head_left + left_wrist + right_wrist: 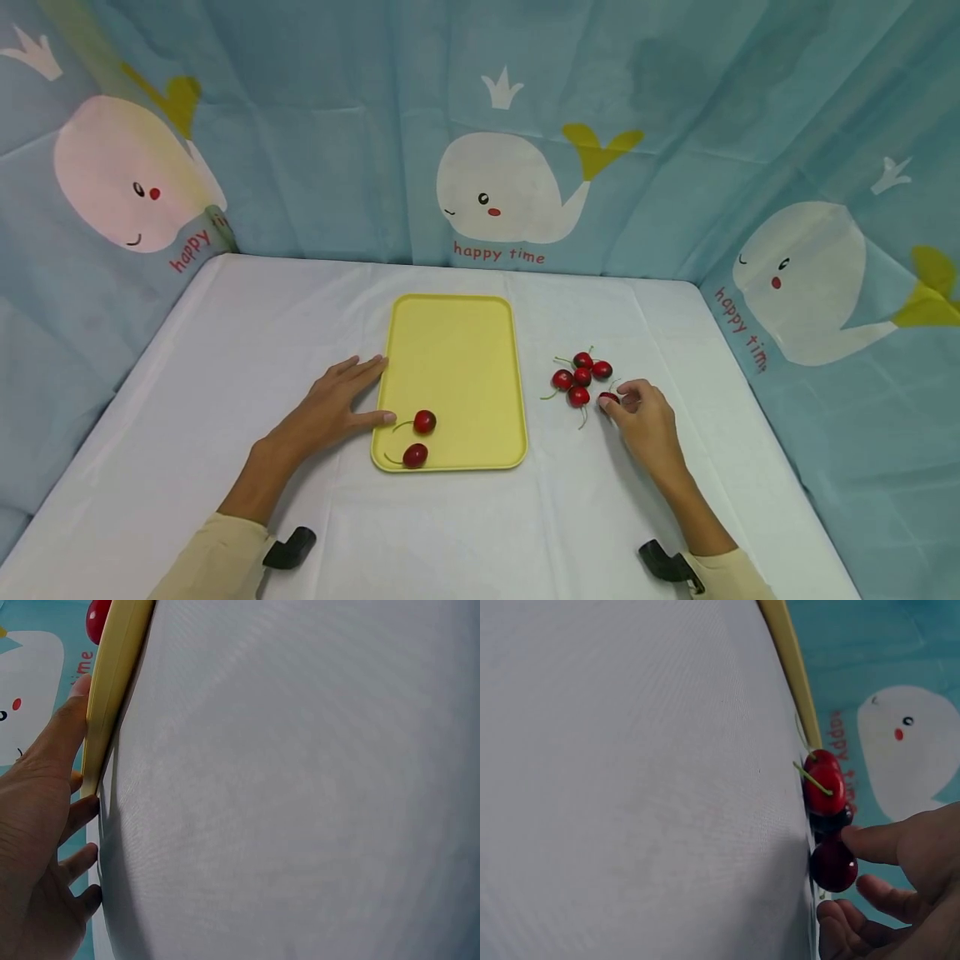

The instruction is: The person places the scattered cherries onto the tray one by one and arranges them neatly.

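At the left edge of the yellow tray point(457, 358), my left hand point(333, 400) rests with its fingers spread, the thumb over the rim. Two dark red cherries with green stems lie in the tray's near left part, one cherry point(424, 422) just behind the other cherry point(416, 455). On the cloth right of the tray, my right hand point(648, 425) has thumb and fingers curled about a single cherry point(834, 864). That cherry appears pinched low at the table surface. Beside it sits a cluster of several cherries point(582, 377), stems pointing various ways.
A white cloth point(300, 325) covers the table. Blue curtains point(322, 167) with whale prints hang behind it and along both sides. Black wrist mounts point(291, 548) show at both sleeves.
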`<state>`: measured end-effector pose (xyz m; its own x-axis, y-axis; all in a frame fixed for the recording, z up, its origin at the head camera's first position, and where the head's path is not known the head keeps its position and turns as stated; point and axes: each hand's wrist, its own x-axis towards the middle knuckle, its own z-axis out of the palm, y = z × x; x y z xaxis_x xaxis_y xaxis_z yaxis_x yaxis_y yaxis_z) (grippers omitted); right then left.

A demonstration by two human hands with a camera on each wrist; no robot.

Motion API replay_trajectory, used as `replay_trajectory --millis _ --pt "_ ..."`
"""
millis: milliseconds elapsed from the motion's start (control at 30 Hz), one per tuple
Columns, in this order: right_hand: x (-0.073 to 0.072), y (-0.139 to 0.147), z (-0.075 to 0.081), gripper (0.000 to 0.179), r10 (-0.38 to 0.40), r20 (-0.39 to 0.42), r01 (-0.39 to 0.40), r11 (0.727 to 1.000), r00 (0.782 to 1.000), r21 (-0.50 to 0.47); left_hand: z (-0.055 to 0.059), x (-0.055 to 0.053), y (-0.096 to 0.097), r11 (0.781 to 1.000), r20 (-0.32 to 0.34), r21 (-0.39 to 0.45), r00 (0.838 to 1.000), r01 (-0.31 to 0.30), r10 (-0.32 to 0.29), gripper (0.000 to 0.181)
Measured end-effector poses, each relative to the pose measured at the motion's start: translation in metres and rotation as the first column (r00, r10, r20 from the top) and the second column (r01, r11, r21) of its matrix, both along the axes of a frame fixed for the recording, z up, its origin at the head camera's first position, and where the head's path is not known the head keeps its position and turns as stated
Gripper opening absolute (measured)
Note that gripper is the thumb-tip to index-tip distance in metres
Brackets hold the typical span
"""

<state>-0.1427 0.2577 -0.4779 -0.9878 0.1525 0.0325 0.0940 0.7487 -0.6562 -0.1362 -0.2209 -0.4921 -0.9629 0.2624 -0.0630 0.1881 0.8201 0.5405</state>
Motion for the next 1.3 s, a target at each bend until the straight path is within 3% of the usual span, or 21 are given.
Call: replay_trajectory --millis 200,867,1300 --pt "0.0 0.004 -0.002 0.032 0.009 0.023 -0.01 1.0 1.0 0.013 0.001 0.0 0.001 1.0 0.012 -0.005 1.0 0.003 -0.003 0.098" --pt "-0.001 0.007 -0.007 0.034 0.062 -0.027 -0.062 0.998 0.998 0.002 0.003 0.0 0.001 1.0 0.019 -0.001 1.0 0.0 0.0 0.098" --pt "0.001 -0.004 0.005 0.036 0.064 -0.091 -0.068 0.997 0.994 -0.032 0.0 -0.001 -0.001 1.0 0.016 -0.007 1.0 0.001 -0.001 0.099"
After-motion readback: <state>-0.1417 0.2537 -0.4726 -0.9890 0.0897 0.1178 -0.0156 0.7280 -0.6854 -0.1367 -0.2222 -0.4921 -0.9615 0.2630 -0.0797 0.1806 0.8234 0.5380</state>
